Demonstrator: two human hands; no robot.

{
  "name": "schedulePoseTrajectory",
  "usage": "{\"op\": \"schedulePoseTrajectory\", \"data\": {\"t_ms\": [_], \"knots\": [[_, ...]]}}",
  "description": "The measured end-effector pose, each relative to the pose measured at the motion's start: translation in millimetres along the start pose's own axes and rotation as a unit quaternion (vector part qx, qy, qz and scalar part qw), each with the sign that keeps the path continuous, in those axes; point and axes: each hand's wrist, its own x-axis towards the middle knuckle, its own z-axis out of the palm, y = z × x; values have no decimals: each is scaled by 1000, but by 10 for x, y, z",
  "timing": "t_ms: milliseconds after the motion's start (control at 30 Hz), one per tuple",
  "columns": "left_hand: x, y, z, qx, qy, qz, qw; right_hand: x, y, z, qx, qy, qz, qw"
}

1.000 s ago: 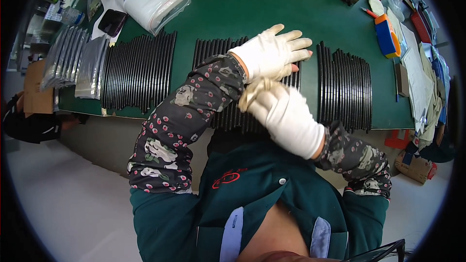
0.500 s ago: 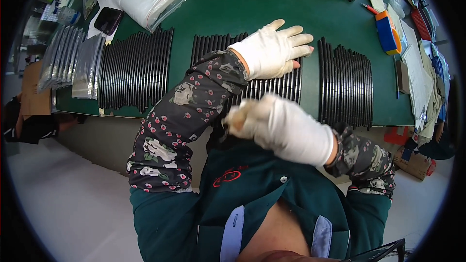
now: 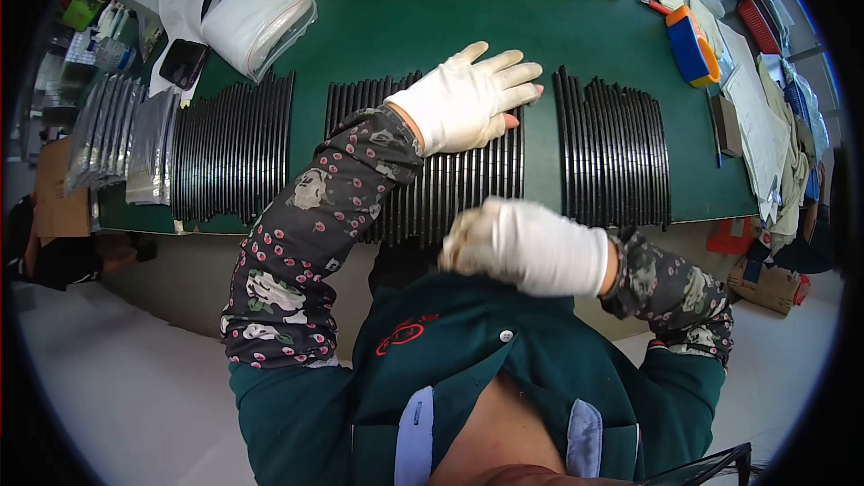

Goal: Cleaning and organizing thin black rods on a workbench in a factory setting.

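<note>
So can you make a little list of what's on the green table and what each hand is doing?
Table: green mat
Middle row: thin black strips lined up side by side
Left row: more black strips
Right row: more black strips
Left hand: white glove, flat on the middle row
Right hand: white glove, blurred, near the table's front edge
Far left: white pad in a clear bag
</note>
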Motion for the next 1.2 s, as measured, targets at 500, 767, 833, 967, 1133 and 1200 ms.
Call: {"op": "schedulePoseTrajectory", "data": {"t_ms": [500, 767, 833, 967, 1133, 1200], "knots": [[-11, -19, -27, -19, -7, 6, 1000, -435, -183, -446, 38, 116, 7, 993], [553, 370, -322, -41, 62, 82, 994, -1071, -301, -1018, 224, 525, 250, 782], [752, 536, -201, -54, 35, 112, 992, -1120, -257, -1013, 249, 521, 253, 776], [780, 665, 90, -62, -2, 118, 991, -1117, -268, -989, 214, 496, 284, 792], [293, 434, -81, -62, -57, 108, 991, -1265, -223, -990, 201, 498, 296, 790], [180, 321, -179, -40, -72, 110, 990, -1251, -207, -999, 210, 495, 298, 788]]}}
